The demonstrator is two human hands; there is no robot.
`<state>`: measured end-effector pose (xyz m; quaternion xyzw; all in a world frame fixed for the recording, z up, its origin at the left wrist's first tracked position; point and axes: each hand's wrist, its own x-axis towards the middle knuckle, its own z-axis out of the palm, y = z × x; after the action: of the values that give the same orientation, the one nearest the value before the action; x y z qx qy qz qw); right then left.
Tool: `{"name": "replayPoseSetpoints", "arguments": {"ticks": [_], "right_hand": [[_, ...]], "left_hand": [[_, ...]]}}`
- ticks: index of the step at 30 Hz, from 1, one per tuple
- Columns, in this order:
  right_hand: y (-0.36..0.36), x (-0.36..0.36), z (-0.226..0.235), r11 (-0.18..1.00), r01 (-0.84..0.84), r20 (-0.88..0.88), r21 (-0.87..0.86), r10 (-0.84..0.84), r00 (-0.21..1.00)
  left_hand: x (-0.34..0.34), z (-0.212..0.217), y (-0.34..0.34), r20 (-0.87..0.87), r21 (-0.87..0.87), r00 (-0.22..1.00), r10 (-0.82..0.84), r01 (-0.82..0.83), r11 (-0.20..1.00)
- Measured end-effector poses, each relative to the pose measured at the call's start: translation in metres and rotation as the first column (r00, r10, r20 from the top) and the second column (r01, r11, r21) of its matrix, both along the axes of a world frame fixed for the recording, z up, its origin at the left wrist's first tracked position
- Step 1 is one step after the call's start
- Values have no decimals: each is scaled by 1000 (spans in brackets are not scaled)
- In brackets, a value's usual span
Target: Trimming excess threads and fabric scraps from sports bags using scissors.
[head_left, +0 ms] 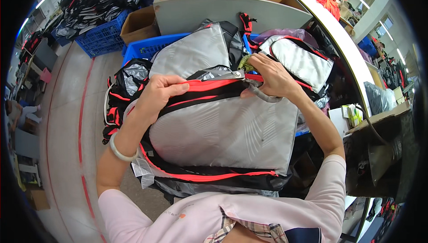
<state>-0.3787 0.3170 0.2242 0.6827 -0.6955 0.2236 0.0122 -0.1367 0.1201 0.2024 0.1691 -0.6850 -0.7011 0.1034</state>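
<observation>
A grey and black bag (pixel 214 131) with red zipper edging lies across my lap, its patterned grey panel facing up. My left hand (pixel 160 93) is closed on the red edging along its far side, thumb and fingers pinching it. My right hand (pixel 272 76) grips a pair of scissors (pixel 238 75) with wrapped handles, one grey and one greenish. The metal pivot sits just above the bag's far edge, and the blades point left along the edging. Whether the blades are apart cannot be made out.
Behind the bag stands a blue crate (pixel 151 44) with more grey bags (pixel 191 53) on it. A cardboard box (pixel 139 24) and a blue basket (pixel 104 33) heaped with black pieces are at far left. A white-edged table (pixel 332 33) curves along the right.
</observation>
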Motion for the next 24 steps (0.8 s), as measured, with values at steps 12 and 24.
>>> {"name": "replayPoseSetpoints", "arguments": {"ticks": [12,24], "right_hand": [[-36,25,1,974,-220,501,57,162,850],[-40,39,-14,951,-111,140,-289,157,978]], "left_hand": [[-8,16,20,207,-188,975,-84,124,974],[-9,-17,27,-65,237,985,157,-138,962]]}}
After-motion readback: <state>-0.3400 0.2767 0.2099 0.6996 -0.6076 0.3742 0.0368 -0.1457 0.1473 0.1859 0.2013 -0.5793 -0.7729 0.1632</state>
